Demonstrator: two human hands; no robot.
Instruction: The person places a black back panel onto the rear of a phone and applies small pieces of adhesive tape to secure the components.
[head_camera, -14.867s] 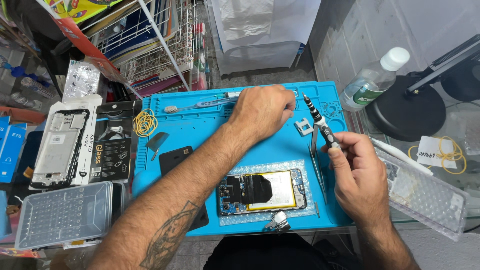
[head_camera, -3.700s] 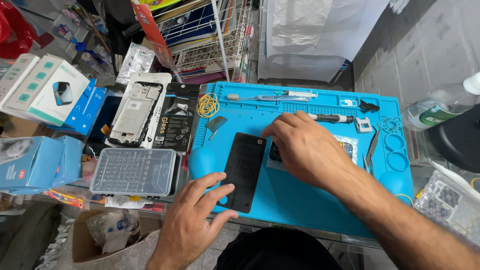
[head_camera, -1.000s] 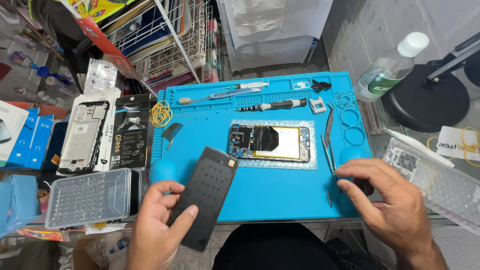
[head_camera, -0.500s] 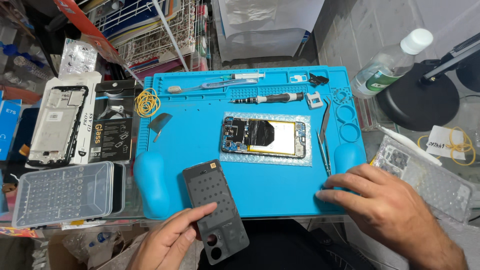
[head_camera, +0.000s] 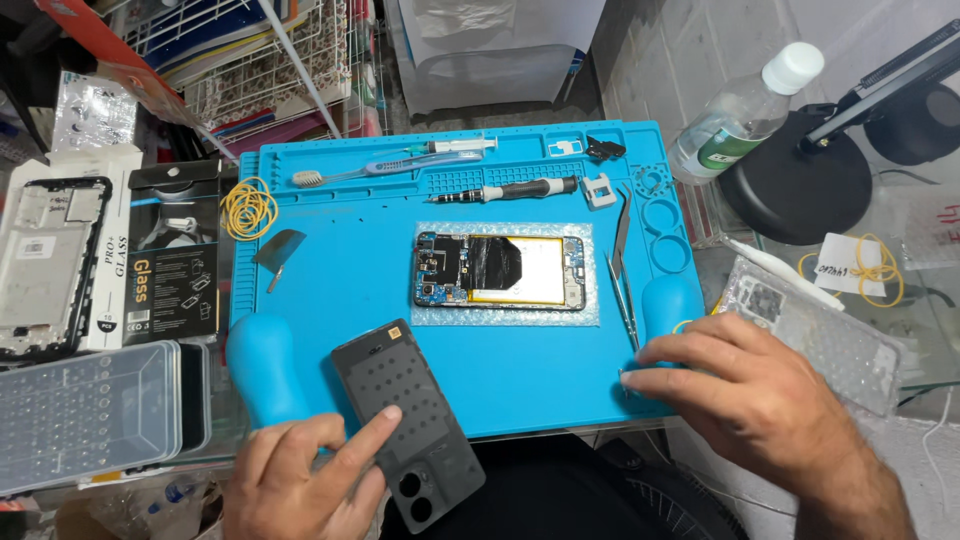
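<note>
Clear plastic marks the far left: a lidded parts box (head_camera: 85, 415) lies at the table's edge, with a bare phone frame (head_camera: 48, 262) and a black screen-protector package (head_camera: 175, 262) behind it. Next comes the blue silicone work mat (head_camera: 360, 270), carrying a coil of yellow rubber bands (head_camera: 248, 209) and a small metal scraper (head_camera: 279, 252) near its left border. At the mat's near edge the left hand (head_camera: 300, 480) holds a dark phone back cover (head_camera: 408, 423) — thumb and curled fingers grip its lower left side while the forefinger lies flat across its face; the cover sits tilted, camera holes toward the person, overhanging the mat's front edge. Behind it, mid-mat and well apart, the opened phone (head_camera: 500, 271) lies flat on a pale sheet, battery and board exposed. Along the mat's far side rest a toothbrush (head_camera: 365, 170), a syringe (head_camera: 450, 147) and a black precision screwdriver (head_camera: 505, 189). Right of the phone, tweezers (head_camera: 622, 270) lie lengthwise, their tips reaching toward the right hand (head_camera: 755, 400), which is spread loosely on the mat's near right corner, grasping nothing, fingertips touching the mat just beside the tweezer points. Farther right stand a clear bottle (head_camera: 740, 108), a black round lamp base (head_camera: 795, 190) and a transparent phone case (head_camera: 815, 335), partly hidden behind the right hand.
</note>
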